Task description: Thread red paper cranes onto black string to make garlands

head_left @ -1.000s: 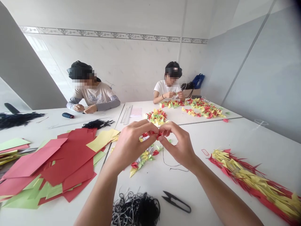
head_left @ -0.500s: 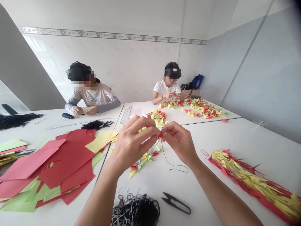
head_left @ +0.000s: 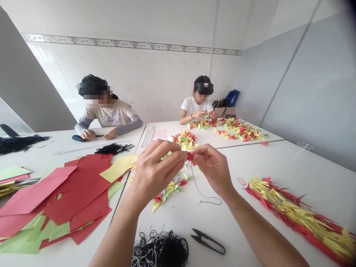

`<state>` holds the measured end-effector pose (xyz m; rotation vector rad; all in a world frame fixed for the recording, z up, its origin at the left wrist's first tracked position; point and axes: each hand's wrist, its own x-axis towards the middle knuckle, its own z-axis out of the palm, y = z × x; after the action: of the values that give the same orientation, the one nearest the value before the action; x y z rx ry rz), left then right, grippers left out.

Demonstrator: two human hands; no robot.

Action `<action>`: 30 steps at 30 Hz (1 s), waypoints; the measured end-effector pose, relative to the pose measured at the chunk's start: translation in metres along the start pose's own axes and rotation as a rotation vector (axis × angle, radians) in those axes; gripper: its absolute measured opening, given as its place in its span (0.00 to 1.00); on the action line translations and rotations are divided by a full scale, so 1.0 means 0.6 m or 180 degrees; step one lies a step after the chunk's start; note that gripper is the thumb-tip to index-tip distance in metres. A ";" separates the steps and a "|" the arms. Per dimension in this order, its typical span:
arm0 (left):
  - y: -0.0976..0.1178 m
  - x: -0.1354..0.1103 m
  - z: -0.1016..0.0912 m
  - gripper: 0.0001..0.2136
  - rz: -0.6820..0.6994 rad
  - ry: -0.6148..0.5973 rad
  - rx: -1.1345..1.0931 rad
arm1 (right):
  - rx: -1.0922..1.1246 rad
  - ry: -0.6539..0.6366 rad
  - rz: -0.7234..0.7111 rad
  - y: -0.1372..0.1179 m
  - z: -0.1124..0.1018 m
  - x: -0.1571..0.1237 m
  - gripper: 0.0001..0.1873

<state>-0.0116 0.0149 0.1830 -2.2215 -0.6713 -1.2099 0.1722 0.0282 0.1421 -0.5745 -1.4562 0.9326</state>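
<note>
Above the middle of the table, my left hand (head_left: 158, 172) and my right hand (head_left: 213, 168) pinch a small red paper crane (head_left: 190, 156) between their fingertips. Much of the crane is covered by the fingers. A dark thread (head_left: 196, 181) hangs below it and curls onto the table. Behind and under my left hand lie folded cranes (head_left: 169, 189) in yellow, green and red. Closer to me are black thread snips (head_left: 208, 241) and a tangled heap of black and white thread (head_left: 164, 248).
Loose red, yellow and green paper sheets (head_left: 80, 189) cover the left. A long bundle of red and yellow cranes (head_left: 297, 215) lies at right. Two co-workers sit across, one beside a dark thread spool (head_left: 78, 138), the other behind piled cranes (head_left: 241, 129).
My fingertips have parted slightly, showing more of the red crane. Across the table, the left co-worker's hands have moved apart, one toward the spool. The view has shifted slightly.
</note>
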 end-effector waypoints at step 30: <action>0.007 0.006 -0.001 0.06 -0.2204 -0.0664 -0.2488 | -0.0035 0.0136 -0.0396 0.018 0.005 -0.003 0.04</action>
<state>-0.0075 0.0121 0.1857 -2.8934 -1.2980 -1.8179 0.1676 0.0321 0.1327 -0.5030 -1.4425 0.8105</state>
